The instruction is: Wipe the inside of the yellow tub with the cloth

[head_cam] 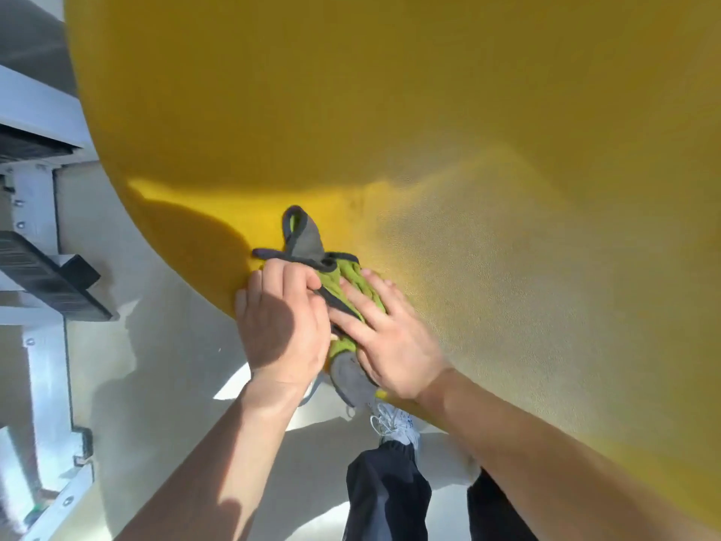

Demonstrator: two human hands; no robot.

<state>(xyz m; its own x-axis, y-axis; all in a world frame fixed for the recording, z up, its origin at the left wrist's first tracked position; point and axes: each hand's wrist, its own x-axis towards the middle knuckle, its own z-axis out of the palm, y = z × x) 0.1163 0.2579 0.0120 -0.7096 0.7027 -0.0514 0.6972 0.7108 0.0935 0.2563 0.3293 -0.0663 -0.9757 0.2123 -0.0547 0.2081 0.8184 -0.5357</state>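
The yellow tub (429, 111) fills most of the view, its curved wall running from upper left to lower right. A green and grey cloth (312, 247) lies bunched against the tub's near edge. My left hand (283, 318) grips the cloth's left part at that edge, fingers curled over it. My right hand (390, 337) lies flat on the cloth with fingers spread, pressing it onto the yellow surface. A grey end of the cloth hangs below the two hands.
Pale floor (156, 384) lies below the tub. White metal framing with black steps (50, 275) stands at the left. My dark trouser legs and a white shoe (398, 423) are under the hands.
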